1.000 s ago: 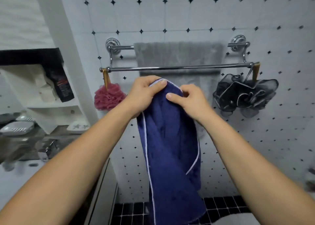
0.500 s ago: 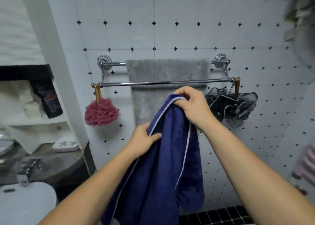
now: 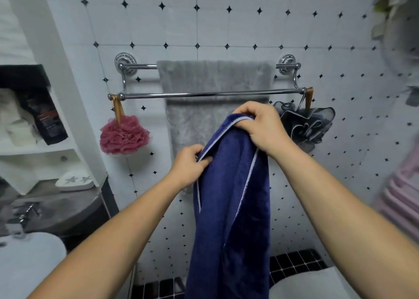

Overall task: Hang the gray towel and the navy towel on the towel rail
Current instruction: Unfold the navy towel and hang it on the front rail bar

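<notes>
The gray towel hangs over the back bar of the chrome double towel rail on the tiled wall. The navy towel with pale edging hangs in front of it, below the front bar, held by both hands. My right hand grips its top edge just under the front bar. My left hand pinches the towel's left hem lower down. The towel's lower part drops out of view at the bottom.
A pink bath puff hangs from the rail's left end and a dark gray one from the right end. White shelves with a dark pouch stand at left, above a counter and sink. Black floor tiles lie below.
My left hand slid down from the towel's top to its left hem while my right hand kept the top edge near the front bar. The view tilted upward and closer to the rail.
</notes>
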